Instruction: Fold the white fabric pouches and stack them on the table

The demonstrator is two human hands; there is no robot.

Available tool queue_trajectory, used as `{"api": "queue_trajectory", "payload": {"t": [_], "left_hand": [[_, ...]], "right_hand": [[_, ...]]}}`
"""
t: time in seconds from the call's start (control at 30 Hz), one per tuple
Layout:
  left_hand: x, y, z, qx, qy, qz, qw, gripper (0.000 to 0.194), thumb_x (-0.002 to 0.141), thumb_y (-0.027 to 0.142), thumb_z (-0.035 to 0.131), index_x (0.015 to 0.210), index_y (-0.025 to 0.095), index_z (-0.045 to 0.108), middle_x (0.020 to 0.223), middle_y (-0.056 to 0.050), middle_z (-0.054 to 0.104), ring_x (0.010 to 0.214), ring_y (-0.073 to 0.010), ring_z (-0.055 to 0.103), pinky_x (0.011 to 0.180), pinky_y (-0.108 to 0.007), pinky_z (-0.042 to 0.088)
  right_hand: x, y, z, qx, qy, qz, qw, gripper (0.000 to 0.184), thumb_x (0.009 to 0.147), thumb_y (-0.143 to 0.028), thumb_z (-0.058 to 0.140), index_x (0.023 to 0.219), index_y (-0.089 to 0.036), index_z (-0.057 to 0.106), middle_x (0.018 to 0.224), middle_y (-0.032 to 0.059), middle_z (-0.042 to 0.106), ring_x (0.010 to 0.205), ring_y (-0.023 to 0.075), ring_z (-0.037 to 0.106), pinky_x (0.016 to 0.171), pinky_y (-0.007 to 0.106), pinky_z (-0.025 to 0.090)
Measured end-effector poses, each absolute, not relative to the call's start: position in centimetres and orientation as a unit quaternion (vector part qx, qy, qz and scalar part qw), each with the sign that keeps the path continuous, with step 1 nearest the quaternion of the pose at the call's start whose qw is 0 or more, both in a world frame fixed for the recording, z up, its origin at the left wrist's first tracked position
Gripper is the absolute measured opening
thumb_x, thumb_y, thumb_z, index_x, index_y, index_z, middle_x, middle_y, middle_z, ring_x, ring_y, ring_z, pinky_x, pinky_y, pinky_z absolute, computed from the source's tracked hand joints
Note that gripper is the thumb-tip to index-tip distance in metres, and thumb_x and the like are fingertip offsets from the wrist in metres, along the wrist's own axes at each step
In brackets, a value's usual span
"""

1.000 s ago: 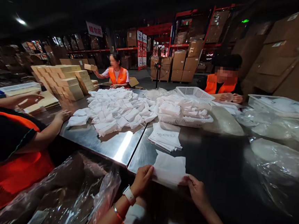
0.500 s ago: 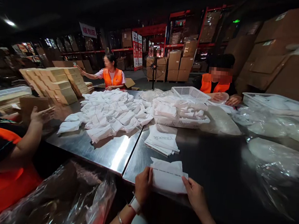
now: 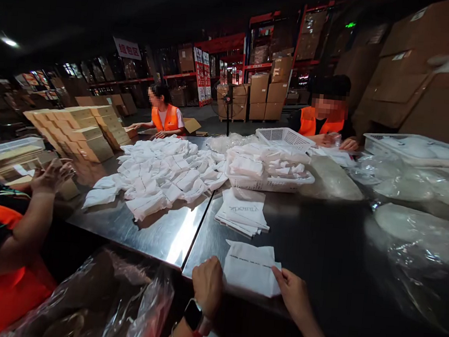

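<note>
A white pouch point(image 3: 251, 268) with a line of dark print lies at the near table edge. My right hand point(image 3: 292, 292) pinches its right corner, thumb on top. Close to its left edge is my left hand point(image 3: 207, 286), closed with its back turned up and the fingertips hidden underneath; I cannot tell what it holds. A watch is on that wrist. Just beyond the pouch lies a small stack of flat white pouches point(image 3: 242, 212) with grey lettering. Farther left, white pouches are heaped in a loose pile point(image 3: 165, 174).
White pouches fill a white plastic basket point(image 3: 270, 184). Clear plastic bags point(image 3: 419, 233) lie on the right. A co-worker's hand point(image 3: 53, 174) is near cardboard boxes point(image 3: 89, 141) at left. Two co-workers in orange vests sit across the metal table. A plastic-lined container point(image 3: 119, 295) stands below left.
My left hand has turned back-up and moved slightly left, off the pouch's visible left edge. My right hand keeps its pinch. The co-worker at left has lowered a piece of cardboard.
</note>
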State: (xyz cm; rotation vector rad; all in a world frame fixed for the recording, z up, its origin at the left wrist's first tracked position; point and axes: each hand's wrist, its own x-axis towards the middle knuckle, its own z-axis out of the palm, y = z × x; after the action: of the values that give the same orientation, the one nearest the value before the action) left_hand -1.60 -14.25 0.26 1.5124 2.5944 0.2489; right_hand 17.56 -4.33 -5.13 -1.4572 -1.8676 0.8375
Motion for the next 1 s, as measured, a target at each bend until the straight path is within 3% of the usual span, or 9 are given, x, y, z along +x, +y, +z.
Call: {"api": "queue_trajectory", "payload": {"t": [0.13, 0.23, 0.3, 0.37, 0.47, 0.57, 0.7, 0.87, 1.0], "left_hand": [[-0.6, -13.7, 0.6, 0.638, 0.757, 0.131, -0.061, 0.052, 0.090, 0.004, 0.040, 0.140, 0.016, 0.047, 0.132, -0.016, 0.058, 0.121, -0.0294, 0.056, 0.101, -0.047, 0.046], [0.1, -12.4, -0.8, 0.758, 0.627, 0.165, -0.071, 0.047, 0.095, 0.024, 0.047, 0.141, 0.028, 0.046, 0.149, -0.010, 0.043, 0.137, -0.0316, 0.039, 0.110, -0.059, 0.034], [0.3, -11.7, -1.9, 0.760, 0.627, 0.171, -0.034, 0.043, 0.096, 0.035, 0.047, 0.139, 0.032, 0.049, 0.152, -0.009, 0.038, 0.138, -0.0334, 0.037, 0.109, -0.065, 0.033], [0.1, -11.5, -3.0, 0.749, 0.637, 0.181, -0.007, 0.046, 0.096, 0.037, 0.046, 0.142, 0.034, 0.045, 0.154, -0.008, 0.033, 0.141, -0.0335, 0.032, 0.110, -0.066, 0.030], [-0.5, -11.7, -4.6, 0.752, 0.628, 0.202, 0.011, 0.056, 0.095, 0.028, 0.044, 0.149, 0.030, 0.032, 0.156, -0.005, 0.029, 0.144, -0.0306, 0.026, 0.113, -0.062, 0.027], [-0.9, -11.7, -6.5, 0.721, 0.644, 0.250, 0.049, 0.057, 0.093, 0.020, 0.037, 0.150, 0.015, 0.032, 0.157, -0.012, 0.024, 0.145, -0.0290, 0.020, 0.116, -0.053, 0.029], [-0.6, -10.8, -7.9, 0.577, 0.686, 0.400, 0.193, 0.064, 0.091, 0.026, 0.035, 0.148, 0.000, 0.026, 0.157, -0.020, 0.017, 0.147, -0.0279, 0.014, 0.120, -0.047, 0.021], [0.7, -10.3, -5.7, 0.336, 0.525, 0.641, 0.449, 0.080, 0.078, 0.051, 0.053, 0.144, 0.011, 0.034, 0.145, -0.018, 0.046, 0.136, -0.0304, 0.041, 0.112, -0.041, 0.037], [1.7, -12.0, -3.6, 0.257, 0.407, 0.572, 0.665, 0.065, 0.069, 0.052, 0.056, 0.120, 0.012, 0.057, 0.111, -0.019, 0.066, 0.108, -0.0367, 0.062, 0.087, -0.052, 0.054]], "right_hand": [[18.3, -3.9, -5.8, -0.542, -0.746, 0.263, 0.284, 0.053, 0.079, -0.066, 0.031, 0.048, -0.024, 0.036, 0.044, -0.0009, 0.036, 0.047, 0.0134, 0.037, 0.048, 0.027, 0.031], [18.3, -4.2, -5.3, -0.576, -0.765, 0.128, 0.257, 0.044, 0.086, -0.053, 0.036, 0.066, -0.021, 0.059, 0.060, 0.0060, 0.061, 0.052, 0.0190, 0.054, 0.049, 0.029, 0.039], [17.3, -4.7, -4.9, -0.570, -0.774, -0.006, 0.277, 0.037, 0.091, -0.040, 0.038, 0.101, -0.018, 0.066, 0.096, 0.0139, 0.071, 0.077, 0.0268, 0.066, 0.059, 0.034, 0.048], [15.7, -5.1, -5.2, -0.493, -0.807, -0.105, 0.309, 0.041, 0.092, -0.024, 0.035, 0.126, -0.017, 0.057, 0.126, 0.0161, 0.062, 0.111, 0.0302, 0.061, 0.082, 0.041, 0.052], [13.3, -5.0, -7.5, -0.396, -0.846, -0.122, 0.335, 0.050, 0.089, -0.011, 0.030, 0.134, -0.018, 0.051, 0.134, 0.0144, 0.057, 0.128, 0.0285, 0.050, 0.103, 0.048, 0.042], [12.4, -3.7, -10.6, -0.443, -0.822, -0.012, 0.358, 0.049, 0.091, -0.027, 0.036, 0.138, -0.015, 0.045, 0.140, 0.0178, 0.051, 0.131, 0.0327, 0.046, 0.103, 0.051, 0.043], [13.3, -2.4, -11.2, -0.492, -0.733, 0.260, 0.391, 0.072, 0.083, -0.050, 0.045, 0.143, -0.010, 0.039, 0.142, 0.0206, 0.047, 0.132, 0.0350, 0.044, 0.107, 0.051, 0.040], [14.2, -4.9, -7.7, -0.455, -0.494, 0.608, 0.423, 0.099, 0.070, -0.068, 0.062, 0.150, -0.018, 0.031, 0.148, 0.0124, 0.044, 0.137, 0.0303, 0.039, 0.111, 0.042, 0.037], [15.8, -7.3, -7.2, -0.386, -0.421, 0.731, 0.375, 0.084, 0.084, -0.075, 0.038, 0.149, -0.022, 0.035, 0.130, 0.0113, 0.061, 0.127, 0.0324, 0.051, 0.100, 0.050, 0.048]]}}
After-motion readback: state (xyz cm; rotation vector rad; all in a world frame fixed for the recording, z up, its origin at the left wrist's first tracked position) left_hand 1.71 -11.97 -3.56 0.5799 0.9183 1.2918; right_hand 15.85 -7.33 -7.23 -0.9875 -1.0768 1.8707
